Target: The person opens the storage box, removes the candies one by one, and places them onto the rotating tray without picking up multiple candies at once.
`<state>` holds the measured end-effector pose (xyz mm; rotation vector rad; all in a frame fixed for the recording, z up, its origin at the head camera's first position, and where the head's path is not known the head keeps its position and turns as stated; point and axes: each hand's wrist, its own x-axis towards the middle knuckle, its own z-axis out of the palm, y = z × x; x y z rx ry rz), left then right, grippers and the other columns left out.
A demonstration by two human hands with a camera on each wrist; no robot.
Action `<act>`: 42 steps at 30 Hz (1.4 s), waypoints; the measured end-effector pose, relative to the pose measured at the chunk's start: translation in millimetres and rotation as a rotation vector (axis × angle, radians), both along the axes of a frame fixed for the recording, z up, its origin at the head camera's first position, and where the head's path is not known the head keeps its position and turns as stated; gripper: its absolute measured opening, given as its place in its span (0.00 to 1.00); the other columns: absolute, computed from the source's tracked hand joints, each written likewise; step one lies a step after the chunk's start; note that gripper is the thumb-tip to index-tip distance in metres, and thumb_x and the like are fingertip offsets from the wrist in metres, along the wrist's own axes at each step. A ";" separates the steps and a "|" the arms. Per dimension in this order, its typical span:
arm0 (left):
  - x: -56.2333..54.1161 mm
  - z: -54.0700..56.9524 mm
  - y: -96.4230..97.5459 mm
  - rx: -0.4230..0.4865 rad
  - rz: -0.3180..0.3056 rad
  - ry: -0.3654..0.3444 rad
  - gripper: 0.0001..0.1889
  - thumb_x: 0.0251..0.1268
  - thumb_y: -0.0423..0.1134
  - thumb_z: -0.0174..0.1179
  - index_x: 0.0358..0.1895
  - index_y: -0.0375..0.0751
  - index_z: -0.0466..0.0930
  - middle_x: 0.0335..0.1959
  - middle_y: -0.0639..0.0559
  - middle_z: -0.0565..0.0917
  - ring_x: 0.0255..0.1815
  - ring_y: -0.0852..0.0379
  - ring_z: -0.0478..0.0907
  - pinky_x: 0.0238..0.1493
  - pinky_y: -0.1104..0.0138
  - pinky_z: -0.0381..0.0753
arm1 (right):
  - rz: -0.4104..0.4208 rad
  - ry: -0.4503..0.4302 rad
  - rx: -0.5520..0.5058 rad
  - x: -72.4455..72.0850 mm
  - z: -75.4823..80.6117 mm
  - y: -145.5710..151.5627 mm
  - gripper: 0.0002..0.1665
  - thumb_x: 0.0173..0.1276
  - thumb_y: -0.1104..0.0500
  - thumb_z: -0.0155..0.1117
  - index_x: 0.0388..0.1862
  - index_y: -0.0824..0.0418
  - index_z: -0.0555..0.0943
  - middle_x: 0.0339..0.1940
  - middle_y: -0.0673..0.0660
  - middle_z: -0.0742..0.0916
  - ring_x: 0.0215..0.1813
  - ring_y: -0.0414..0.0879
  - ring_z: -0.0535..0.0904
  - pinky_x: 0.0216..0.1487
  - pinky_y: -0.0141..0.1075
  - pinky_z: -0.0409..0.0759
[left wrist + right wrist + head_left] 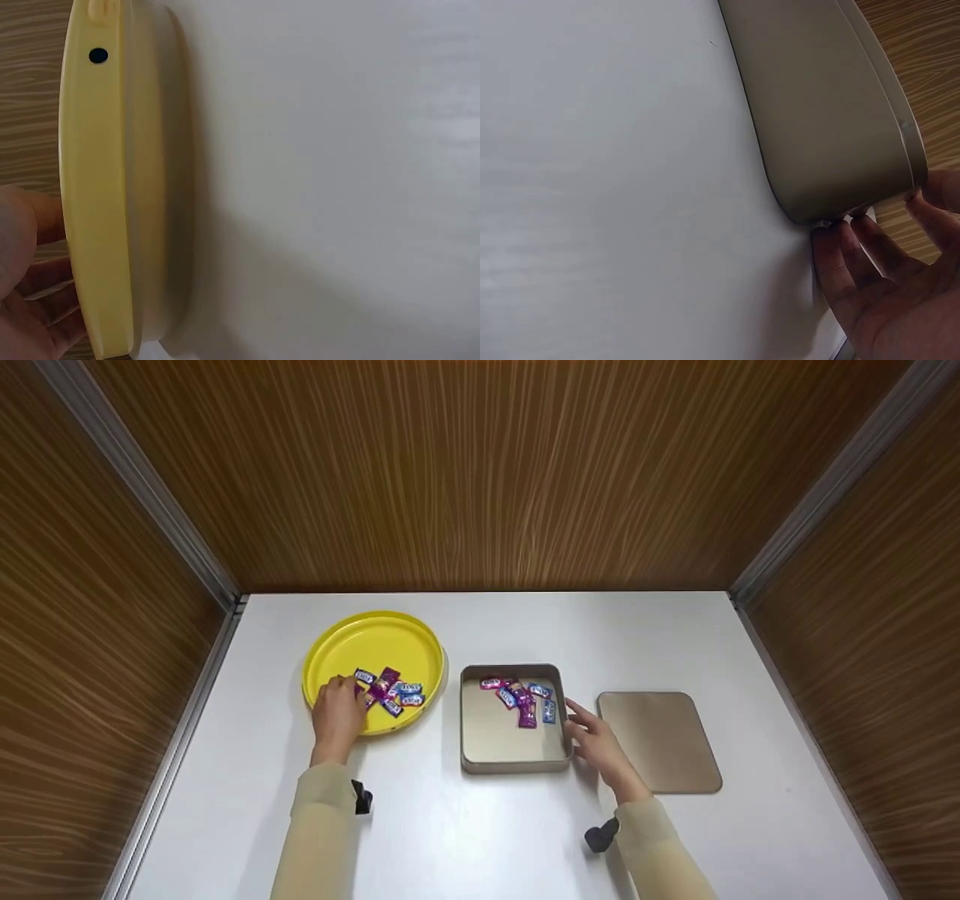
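My left hand [339, 716] reaches over the near left rim of a round yellow tray [367, 641], its fingers bent down at the wrapped candies [386, 682] lying there. The fingertips are hidden, so whether they pinch a candy cannot be told. In the left wrist view the tray's yellow rim [94, 172] covers part of the hand [30, 292]. A square metal tin [495, 742] without its lid stands right of the tray, holding several purple, pink and blue candies [525, 705]. Against its right wall, my right hand [600, 746] rests its extended fingers [877, 247].
A flat, rounded-corner metal lid [664, 742] lies on the white table [465, 832] right of the tin, partly behind the right wrist. Wood-grain panels [480, 480] enclose the table at the back and both sides.
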<state>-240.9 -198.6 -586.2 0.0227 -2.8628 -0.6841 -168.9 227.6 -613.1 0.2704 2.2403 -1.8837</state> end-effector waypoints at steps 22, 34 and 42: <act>37.3 25.4 115.9 -0.010 -0.354 0.085 0.15 0.67 0.41 0.63 0.52 0.37 0.83 0.49 0.39 0.81 0.49 0.42 0.79 0.51 0.52 0.79 | 0.001 0.020 -0.016 -0.6 1.7 1.9 0.31 0.76 0.65 0.49 0.77 0.62 0.60 0.66 0.74 0.71 0.65 0.65 0.71 0.58 0.51 0.77; 44.6 12.2 175.3 -0.087 -0.505 0.025 0.16 0.70 0.43 0.59 0.55 0.40 0.82 0.48 0.44 0.82 0.48 0.48 0.79 0.50 0.59 0.79 | 0.017 0.004 0.003 0.9 4.0 2.4 0.32 0.76 0.63 0.50 0.77 0.58 0.60 0.69 0.72 0.70 0.67 0.65 0.69 0.59 0.54 0.74; 48.4 0.4 204.3 -0.230 -0.616 0.036 0.16 0.70 0.42 0.58 0.56 0.43 0.82 0.55 0.47 0.81 0.52 0.48 0.78 0.54 0.59 0.77 | 0.014 0.006 -0.002 1.2 1.9 2.7 0.32 0.76 0.64 0.51 0.77 0.59 0.61 0.68 0.73 0.70 0.67 0.66 0.68 0.59 0.54 0.75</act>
